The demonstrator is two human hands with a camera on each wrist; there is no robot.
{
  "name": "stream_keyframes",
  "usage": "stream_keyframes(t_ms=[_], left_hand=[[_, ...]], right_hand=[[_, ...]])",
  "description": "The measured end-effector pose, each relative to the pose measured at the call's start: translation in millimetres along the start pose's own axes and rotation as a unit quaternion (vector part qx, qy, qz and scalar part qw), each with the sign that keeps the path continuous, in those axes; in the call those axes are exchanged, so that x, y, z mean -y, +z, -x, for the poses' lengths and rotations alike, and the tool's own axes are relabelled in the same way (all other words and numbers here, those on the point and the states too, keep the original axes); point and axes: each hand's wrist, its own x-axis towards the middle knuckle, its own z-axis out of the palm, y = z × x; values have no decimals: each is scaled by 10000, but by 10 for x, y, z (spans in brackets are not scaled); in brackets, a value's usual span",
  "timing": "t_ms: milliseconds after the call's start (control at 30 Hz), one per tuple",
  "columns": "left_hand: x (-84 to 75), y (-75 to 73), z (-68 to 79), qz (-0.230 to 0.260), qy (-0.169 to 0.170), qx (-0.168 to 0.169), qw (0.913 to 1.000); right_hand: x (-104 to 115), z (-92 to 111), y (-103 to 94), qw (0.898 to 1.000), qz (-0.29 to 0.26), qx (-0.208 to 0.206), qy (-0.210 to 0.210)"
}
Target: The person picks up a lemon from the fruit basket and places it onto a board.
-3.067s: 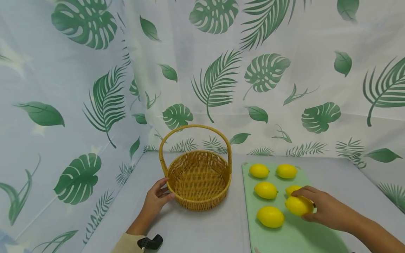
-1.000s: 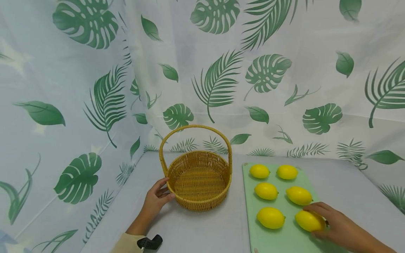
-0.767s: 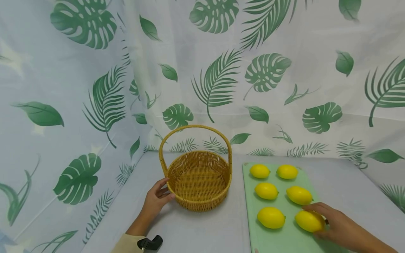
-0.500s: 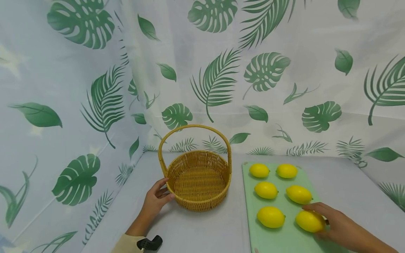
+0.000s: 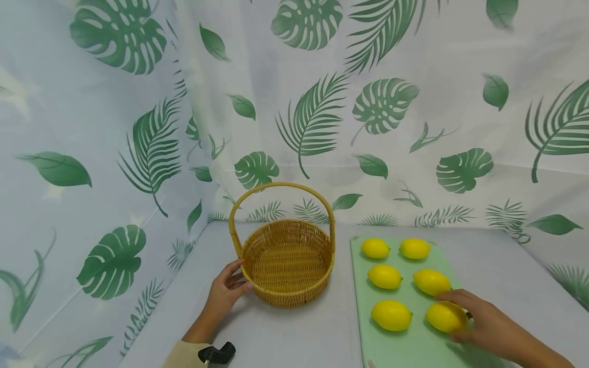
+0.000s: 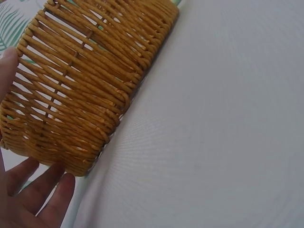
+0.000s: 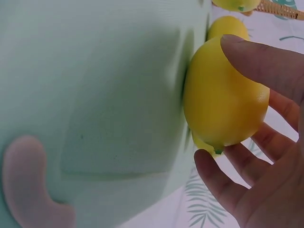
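Note:
A round woven basket [image 5: 291,300] with a tall arched handle stands on the white table, nothing inside it. My left hand [image 5: 225,290] rests against its left side, thumb and fingertips spread and touching the rim and outer wall; the left wrist view shows these fingers [image 6: 59,199] fairly straight. To the right, several lemons lie in two columns on a pale green cutting board [image 5: 391,352]. My right hand [image 5: 485,323] holds the nearest lemon of the right column [image 5: 445,317], low at the board. In the right wrist view, the thumb lies over this lemon [image 7: 223,99] and bent fingers reach round it.
Near the held lemon are one lemon [image 5: 431,282] just behind and another [image 5: 391,315] to its left. A strip of table [image 5: 342,317] separates basket and board. Leaf-printed cloth [image 5: 317,128] stands behind and at the left. A black device [image 5: 217,353] sits at my left wrist.
About three seconds ago my right hand held the lemon farther up, in front of another. It then came down right onto the board; since then it has shifted only slightly. My left hand stayed.

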Motion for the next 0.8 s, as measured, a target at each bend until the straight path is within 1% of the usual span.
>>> stream_keyframes(t_ms=[100,167,300,367,433,533,600,700,767,800], left_hand=[[-53,10,-3,38,-35,57,10000],[-134,15,13,10,3,75,10000],[-278,23,57,-174,2,106,9998],[-296,20,73,-223,-25,127,9997],[-285,16,84,-221,-24,135,9997],[-267,13,84,-223,4,132,9997],[-197,3,64,-221,46,107,9997],[-64,-12,21,-312,75,50,9995],[30,-18,-6,-318,110,7,9994],[52,-16,-13,-333,133,-6,9994]], right_hand=[[-31,5,-13,9997,62,-86,-204],[-43,-1,-15,9995,58,-110,-283],[-21,-37,6,10000,-74,-48,17],[-10,-44,27,9998,-144,64,117],[2,-35,36,9996,-125,204,166],[-5,-6,24,9989,-153,427,71],[-10,9,11,9983,-207,532,93],[-20,22,0,9984,-235,511,21],[-27,37,0,9989,-148,447,-87],[-32,45,1,9989,-93,412,-179]])
